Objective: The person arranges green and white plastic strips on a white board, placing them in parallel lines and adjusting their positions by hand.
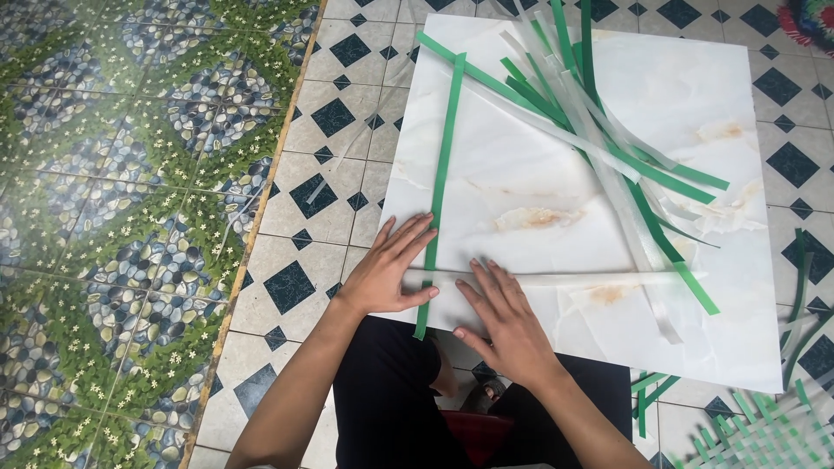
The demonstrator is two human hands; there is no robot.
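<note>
A white marble-look board [521,174] lies on the tiled floor in front of me. One green strip [443,165] runs lengthwise down its left side. A translucent white strip [599,279] lies crosswise over the green strip's lower part. My left hand [391,269] rests flat on the board's lower left corner, fingertips on the green strip where the strips cross. My right hand [504,317] presses flat on the white strip just right of the crossing. Neither hand grips anything.
A loose pile of green and white strips [599,113] fans across the board's upper right. A woven green-and-white mat [764,434] shows at the bottom right, with more strips [804,287] off the board's right edge. Patterned floor tiles [130,217] lie left.
</note>
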